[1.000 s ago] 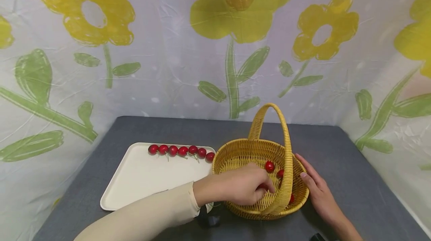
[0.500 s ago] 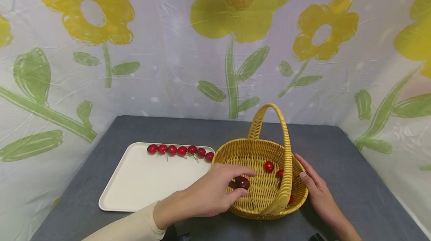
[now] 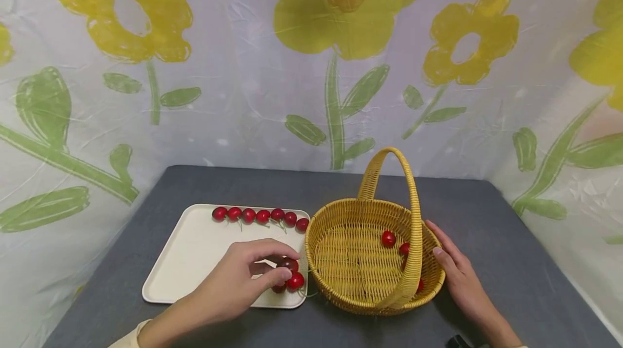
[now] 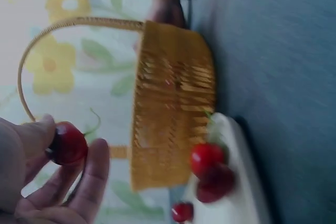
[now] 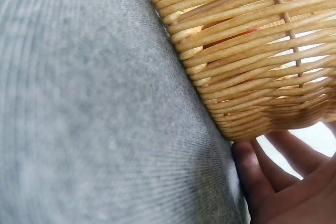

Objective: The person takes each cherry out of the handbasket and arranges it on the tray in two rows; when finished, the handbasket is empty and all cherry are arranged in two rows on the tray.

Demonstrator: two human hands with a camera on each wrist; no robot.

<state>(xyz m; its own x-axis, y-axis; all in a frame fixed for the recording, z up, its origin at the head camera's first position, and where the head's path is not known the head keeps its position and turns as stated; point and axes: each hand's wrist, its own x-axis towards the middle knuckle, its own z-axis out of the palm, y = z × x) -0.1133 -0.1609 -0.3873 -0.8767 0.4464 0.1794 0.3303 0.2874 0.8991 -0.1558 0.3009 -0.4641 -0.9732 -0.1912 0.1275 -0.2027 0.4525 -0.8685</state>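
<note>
My left hand [image 3: 233, 280] pinches a dark red cherry [image 4: 69, 143] between thumb and fingers, over the front right corner of a cream tray [image 3: 194, 251]. Two red cherries [image 4: 207, 158] lie together in that corner beneath it. To the right stands a yellow wicker basket [image 3: 318, 269] with a tall handle, holding several red cherries [image 3: 388, 239] on its right side; the handle partly hides some. Fairly straight fingers of my right hand [image 3: 459, 280] rest against the basket's right outer side. The right wrist view shows fingertips at the weave [image 5: 252, 166], close to the cloth.
A row of several cherries [image 3: 249, 215] with green stems lines the tray's back edge. Dark grey cloth covers the table [image 3: 272, 186]. A flower-printed curtain [image 3: 233, 94] hangs behind and at both sides.
My left hand has reached into the basket, taken a cherry and carried it left over the tray's front right corner. My right hand has stayed at the basket.
</note>
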